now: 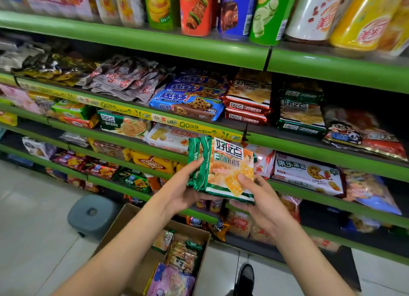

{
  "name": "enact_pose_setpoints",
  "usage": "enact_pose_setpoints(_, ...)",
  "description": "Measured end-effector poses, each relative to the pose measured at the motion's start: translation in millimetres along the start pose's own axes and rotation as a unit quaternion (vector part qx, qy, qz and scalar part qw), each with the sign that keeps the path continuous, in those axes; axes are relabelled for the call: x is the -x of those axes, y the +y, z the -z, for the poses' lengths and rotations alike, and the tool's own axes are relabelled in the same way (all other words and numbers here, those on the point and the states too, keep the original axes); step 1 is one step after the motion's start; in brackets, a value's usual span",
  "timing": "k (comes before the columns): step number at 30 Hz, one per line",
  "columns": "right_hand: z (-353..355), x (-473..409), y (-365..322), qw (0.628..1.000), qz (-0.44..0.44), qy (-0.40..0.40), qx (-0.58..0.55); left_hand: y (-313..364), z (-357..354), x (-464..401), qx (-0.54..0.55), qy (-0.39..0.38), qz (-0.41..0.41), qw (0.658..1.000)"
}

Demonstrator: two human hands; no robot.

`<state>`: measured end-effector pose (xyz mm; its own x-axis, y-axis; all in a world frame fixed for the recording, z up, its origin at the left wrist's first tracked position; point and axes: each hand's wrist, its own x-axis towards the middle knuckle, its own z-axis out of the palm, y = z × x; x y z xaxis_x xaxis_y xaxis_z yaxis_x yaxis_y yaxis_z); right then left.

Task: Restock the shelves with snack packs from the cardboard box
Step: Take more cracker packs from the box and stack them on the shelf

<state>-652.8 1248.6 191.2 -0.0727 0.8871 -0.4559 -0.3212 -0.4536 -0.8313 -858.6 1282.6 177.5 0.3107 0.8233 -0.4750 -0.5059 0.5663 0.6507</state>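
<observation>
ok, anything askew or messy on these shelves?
Mostly tidy. The grey-and-red pouches on the second shelf lie in a loose jumbled heap, unlike the squared stacks of blue cookie packs beside them. Nothing looks spilled or torn.

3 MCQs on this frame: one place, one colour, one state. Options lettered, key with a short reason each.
1. Where is the cardboard box?
A on the floor below the hands
B on the top shelf
C on the stool

2. Main colour of the shelf edges?
A red
B green
C white

3. The green snack packs are:
A lying in the box
B on a shelf
C held by both hands

Key: A, it stands open on the tiles; B, every rail is green; C, left hand and right hand grip them.
</observation>
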Motion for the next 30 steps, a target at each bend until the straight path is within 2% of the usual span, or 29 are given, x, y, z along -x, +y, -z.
enact_pose_setpoints(5,25,11,-3,0.996,-0.058,-0.065,0.034,7,11,4,-0.062,0.036,-0.05,0.996)
enact_pose_setpoints(8,42,16,2,0.999,-0.031,-0.031,0.03,9,14,3,-0.083,0.048,-0.043,0.994)
enact_pose_setpoints(12,63,17,0,0.995,0.061,0.067,-0.041,13,16,3,-0.085,0.042,-0.076,0.993)
enact_pose_setpoints(15,76,17,-5,0.981,0.14,0.115,-0.073,12,22,1,-0.063,0.046,-0.102,0.992)
enact_pose_setpoints(18,86,19,-6,0.967,0.18,0.151,-0.1,9,27,1,-0.018,0.053,-0.113,0.992)
enact_pose_setpoints(30,86,29,4,0.966,0.195,0.138,-0.096,7,24,5,0.008,0.06,-0.138,0.989)
